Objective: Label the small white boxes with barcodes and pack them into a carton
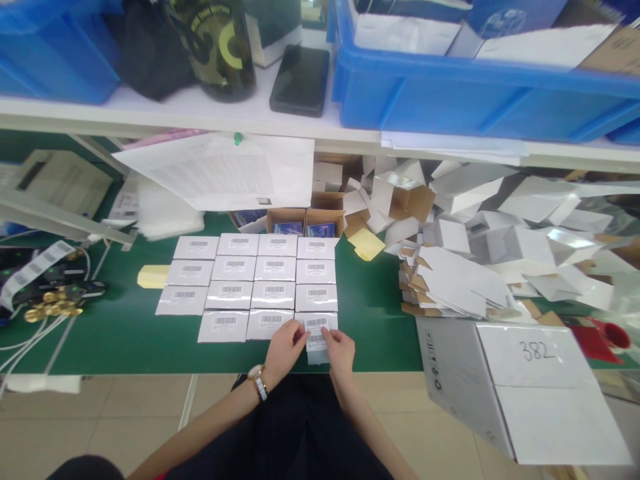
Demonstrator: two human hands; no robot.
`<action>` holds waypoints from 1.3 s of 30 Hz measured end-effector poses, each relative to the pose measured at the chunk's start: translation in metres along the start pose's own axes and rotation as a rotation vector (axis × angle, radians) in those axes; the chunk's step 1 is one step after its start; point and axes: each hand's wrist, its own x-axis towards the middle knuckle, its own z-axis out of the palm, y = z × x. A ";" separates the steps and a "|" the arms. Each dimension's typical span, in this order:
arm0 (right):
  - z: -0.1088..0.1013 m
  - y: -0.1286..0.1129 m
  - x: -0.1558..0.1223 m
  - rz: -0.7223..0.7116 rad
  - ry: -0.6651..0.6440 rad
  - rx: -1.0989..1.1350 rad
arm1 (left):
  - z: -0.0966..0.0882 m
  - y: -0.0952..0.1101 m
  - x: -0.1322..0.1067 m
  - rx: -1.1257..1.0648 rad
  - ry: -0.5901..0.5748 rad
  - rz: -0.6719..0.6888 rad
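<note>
Several small white boxes (275,268) lie in rows on the green table, each with a barcode label on top. At the front right end of the rows, a strip of barcode labels (316,352) lies partly over the nearest box (331,319) and hangs toward the table edge. My left hand (286,345), with a watch at its wrist, is closed with fingertips pinched at the strip's left edge. From the other side, my right hand (341,348) pinches the strip, thumb on its right edge. The undersides of both grips are hidden.
Flattened white cartons (450,280) and opened boxes pile up on the right, behind a large box (545,360) marked 382. Brown cartons (320,220) stand behind the rows. Cables and gold connectors (54,307) lie left. A shelf overhead carries blue bins (450,93).
</note>
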 end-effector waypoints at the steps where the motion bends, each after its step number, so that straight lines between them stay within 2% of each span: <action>1: 0.001 0.000 -0.001 -0.010 0.011 -0.013 | -0.001 0.000 -0.003 0.031 0.014 0.087; 5: 0.003 0.001 -0.004 -0.049 0.032 -0.024 | 0.004 0.002 -0.010 0.108 -0.060 0.388; 9: 0.003 0.001 -0.004 -0.079 0.035 -0.055 | 0.015 0.002 -0.010 0.152 -0.174 0.522; 24: 0.005 -0.002 -0.005 -0.080 0.067 -0.140 | 0.033 0.003 0.003 0.185 -0.177 0.541; 29: 0.003 -0.004 -0.004 -0.073 0.055 -0.170 | 0.030 -0.001 0.004 0.232 -0.167 0.522; 32: 0.000 -0.004 -0.003 -0.068 -0.012 -0.133 | 0.018 -0.014 0.002 0.286 -0.150 0.495; 35: -0.008 0.004 -0.008 -0.037 -0.174 -0.041 | 0.004 -0.026 0.001 0.333 -0.145 0.492; 39: -0.036 0.024 -0.023 0.010 -0.305 -0.120 | -0.001 -0.026 0.001 0.358 -0.122 0.483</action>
